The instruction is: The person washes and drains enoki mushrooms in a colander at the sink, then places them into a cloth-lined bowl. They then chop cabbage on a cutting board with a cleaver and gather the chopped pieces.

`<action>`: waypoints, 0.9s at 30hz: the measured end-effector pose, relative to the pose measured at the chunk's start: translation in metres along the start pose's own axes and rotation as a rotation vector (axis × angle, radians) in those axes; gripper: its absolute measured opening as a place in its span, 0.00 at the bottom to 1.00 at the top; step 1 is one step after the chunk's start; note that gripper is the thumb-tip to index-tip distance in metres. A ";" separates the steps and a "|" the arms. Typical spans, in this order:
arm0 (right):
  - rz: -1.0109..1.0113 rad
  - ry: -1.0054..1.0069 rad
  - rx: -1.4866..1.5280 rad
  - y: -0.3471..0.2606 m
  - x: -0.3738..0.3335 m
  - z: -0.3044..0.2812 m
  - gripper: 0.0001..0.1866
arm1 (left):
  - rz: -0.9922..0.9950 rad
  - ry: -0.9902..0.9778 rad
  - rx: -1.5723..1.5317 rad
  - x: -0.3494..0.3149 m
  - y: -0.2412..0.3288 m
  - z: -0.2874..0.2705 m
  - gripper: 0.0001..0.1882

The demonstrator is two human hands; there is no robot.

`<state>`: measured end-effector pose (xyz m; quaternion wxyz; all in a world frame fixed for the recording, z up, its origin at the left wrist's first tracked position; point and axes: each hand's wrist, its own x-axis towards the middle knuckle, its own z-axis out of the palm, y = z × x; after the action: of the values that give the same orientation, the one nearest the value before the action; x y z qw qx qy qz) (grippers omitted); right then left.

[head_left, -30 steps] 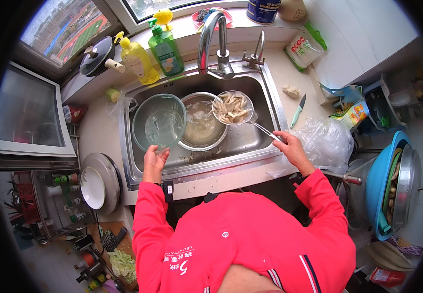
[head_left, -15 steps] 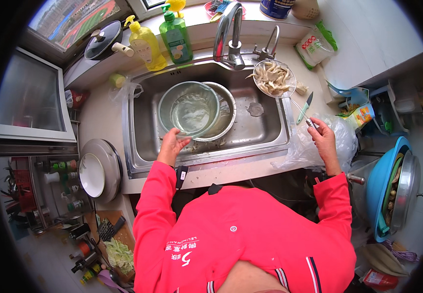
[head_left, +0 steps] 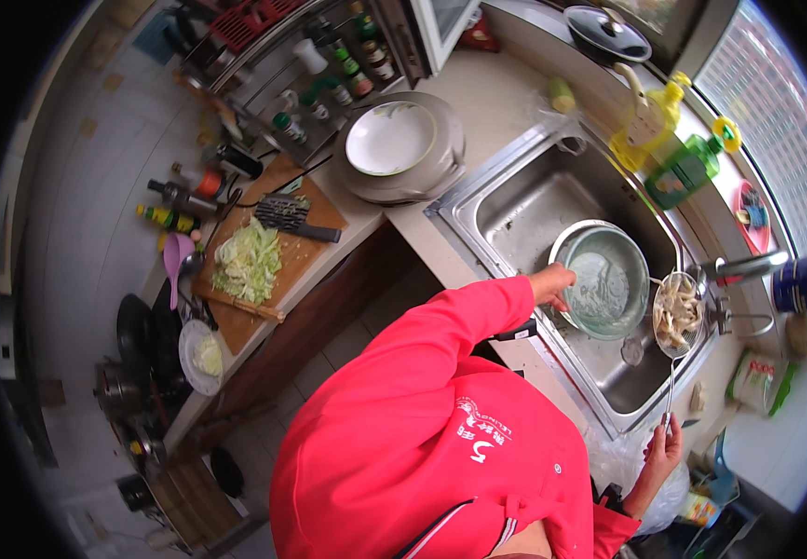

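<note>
My left hand (head_left: 552, 287) grips the near rim of a translucent greenish bowl (head_left: 619, 317) with a little water in it. The bowl sits over a metal basin (head_left: 566, 244) in the sink, covering most of it. A wire skimmer (head_left: 671, 348) heaped with pale, elongated food pieces (head_left: 677, 309) is held level beside the bowl, over the sink's tap-side edge. Its handle is in the closed fingers of my right hand (head_left: 664, 452), near a clear plastic bag (head_left: 622, 456).
The tap (head_left: 748, 267) stands just beyond the skimmer. Dish soap (head_left: 687, 172) and a yellow pump bottle (head_left: 647, 126) line the sink's back. Stacked plates (head_left: 389, 140) rest to the left. Farther left, a cutting board (head_left: 303, 238) bears chopped cabbage (head_left: 247, 263) and a grater (head_left: 296, 216).
My view has swung left, bringing in the cutting board counter. The bowl has shifted across the basin toward the skimmer, and the skimmer is now closer to the bowl.
</note>
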<state>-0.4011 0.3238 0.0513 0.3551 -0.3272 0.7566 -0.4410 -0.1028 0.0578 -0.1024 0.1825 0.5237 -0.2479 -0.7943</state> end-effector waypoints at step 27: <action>-0.662 -0.782 -0.370 -0.196 0.055 0.441 0.20 | 0.452 0.150 -0.255 0.011 0.002 -0.074 0.22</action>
<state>-0.0308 0.0100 0.0554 0.3886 -0.7446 0.4895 -0.2342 -0.0392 0.0348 -0.1338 0.4374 0.4851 -0.2424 -0.7173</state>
